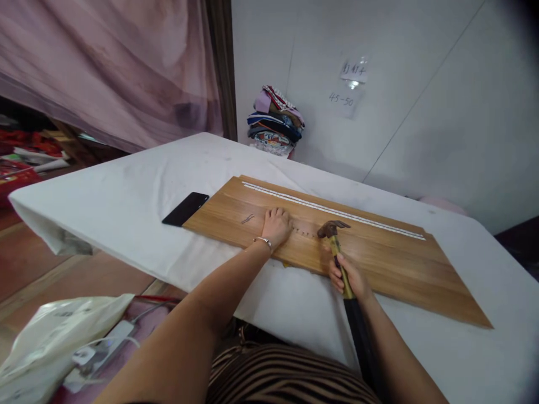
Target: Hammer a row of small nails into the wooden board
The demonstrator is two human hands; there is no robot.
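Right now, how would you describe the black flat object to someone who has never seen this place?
On the white-covered table lies a wooden board. At its left end is the flat object, plain black, unlike the brown, grained wood.

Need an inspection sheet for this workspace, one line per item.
Surface: white cloth, wooden board lying on it.
Job's things: hammer, row of small nails, loose nails, white strips.
Clutter: black flat object at board's left end; bag lower left.
Hands: right hand grips hammer handle; left hand down on board, anything under its fingers hidden.
Cables: white cable at power strip.
Surroundings: curtain, folded fabric, wall notes.
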